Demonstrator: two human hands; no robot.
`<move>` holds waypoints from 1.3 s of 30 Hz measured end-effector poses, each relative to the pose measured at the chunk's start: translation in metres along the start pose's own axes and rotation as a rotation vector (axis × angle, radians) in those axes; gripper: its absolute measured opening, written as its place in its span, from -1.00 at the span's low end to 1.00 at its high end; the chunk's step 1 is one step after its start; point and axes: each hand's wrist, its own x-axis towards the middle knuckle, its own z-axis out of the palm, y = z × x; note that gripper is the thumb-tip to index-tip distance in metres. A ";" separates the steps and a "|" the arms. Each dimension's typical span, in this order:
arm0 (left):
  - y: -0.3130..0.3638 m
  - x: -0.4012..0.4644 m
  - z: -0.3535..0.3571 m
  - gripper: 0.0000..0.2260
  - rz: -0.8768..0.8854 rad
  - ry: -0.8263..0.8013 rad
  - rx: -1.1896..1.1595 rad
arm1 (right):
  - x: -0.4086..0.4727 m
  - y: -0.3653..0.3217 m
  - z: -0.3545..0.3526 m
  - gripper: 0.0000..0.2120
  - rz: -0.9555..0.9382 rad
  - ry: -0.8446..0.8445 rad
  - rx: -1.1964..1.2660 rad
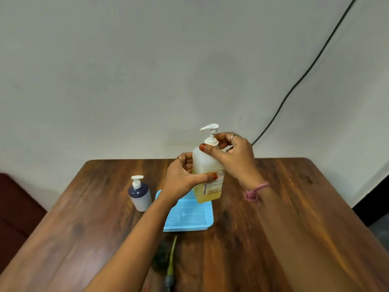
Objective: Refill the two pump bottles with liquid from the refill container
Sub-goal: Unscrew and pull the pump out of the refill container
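A translucent square pump bottle (207, 165) with a little yellow liquid at its bottom and a white pump head (210, 131) is held up above the blue tray (187, 216). My left hand (183, 175) grips the bottle's body, thumb across its label. My right hand (233, 152) curls round the white collar at the bottle's neck, thumb on the shoulder. A second, smaller pump bottle (140, 194), grey with a dark blue top and white pump, stands on the table left of the tray. No refill container shows.
The wooden table (273, 207) runs up to a white wall. A bottle brush with a yellow-green handle (171, 258) lies near the front edge. A black cable (305, 74) hangs down the wall at right. A dark red seat (14, 207) is at the left.
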 end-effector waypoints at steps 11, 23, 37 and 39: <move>-0.009 -0.037 -0.089 -0.34 0.012 0.006 -0.012 | -0.039 -0.057 0.063 -0.66 -0.059 -0.039 0.019; 0.003 -0.045 -0.109 -0.36 0.056 0.009 0.038 | -0.022 -0.098 0.040 -0.57 -0.136 -0.333 -0.315; 0.007 -0.044 -0.092 -0.37 0.034 0.022 -0.001 | 0.009 -0.120 0.023 -0.43 -0.164 -0.572 -0.601; 0.007 -0.042 -0.092 -0.37 0.027 0.032 -0.014 | 0.006 -0.117 0.032 -0.51 -0.242 -0.487 -0.590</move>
